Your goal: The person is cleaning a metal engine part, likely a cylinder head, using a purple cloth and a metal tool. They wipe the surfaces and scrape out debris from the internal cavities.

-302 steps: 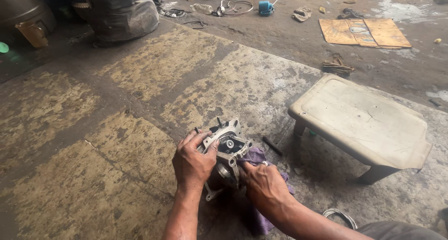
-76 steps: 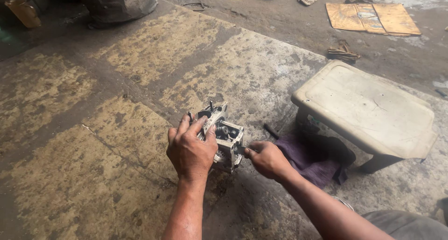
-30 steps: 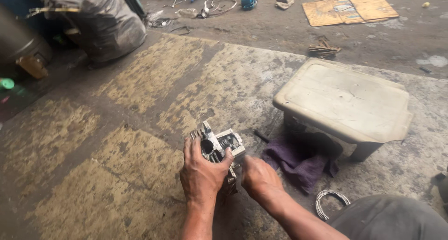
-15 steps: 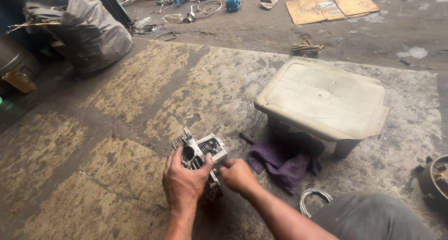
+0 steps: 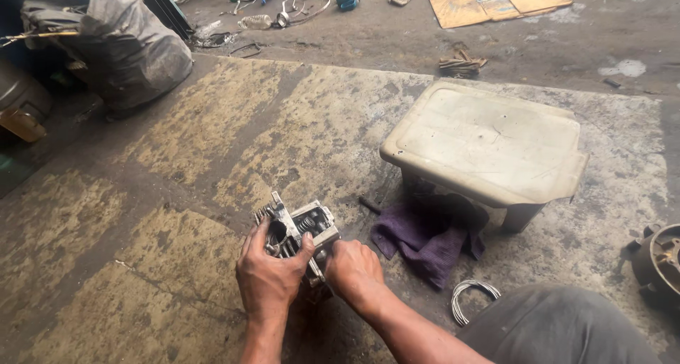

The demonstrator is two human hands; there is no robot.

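My left hand [image 5: 270,277] stayed clamped over the near side of the cylinder head [image 5: 297,231], fingers spread and thumb hooked across its top edge, as it had been a moment before. What had changed was on the other side: my right hand [image 5: 352,268] had let go of the purple rag [image 5: 426,238], which earlier had been bunched against the casting and now lay spread on the floor just beside the stool. The hand had closed in against the head's right flank, fingers curled tight; I could not tell whether they pinched a small part or tool. I judged the wiping to be over and the work to have moved to the fittings in the open pocket.

The head stood tilted on the stained concrete floor [image 5: 177,158], close in front of me. It was a grey aluminium casting, greasy, with cooling fins on its left edge and a coil spring showing in the open cavity.

Further out stood the low, dirty cream plastic stool [image 5: 489,141], a short dark rod [image 5: 369,205] lying between it and the head, a coil of wire [image 5: 471,298] near my knee, and a round metal part [image 5: 659,261] at the right edge.
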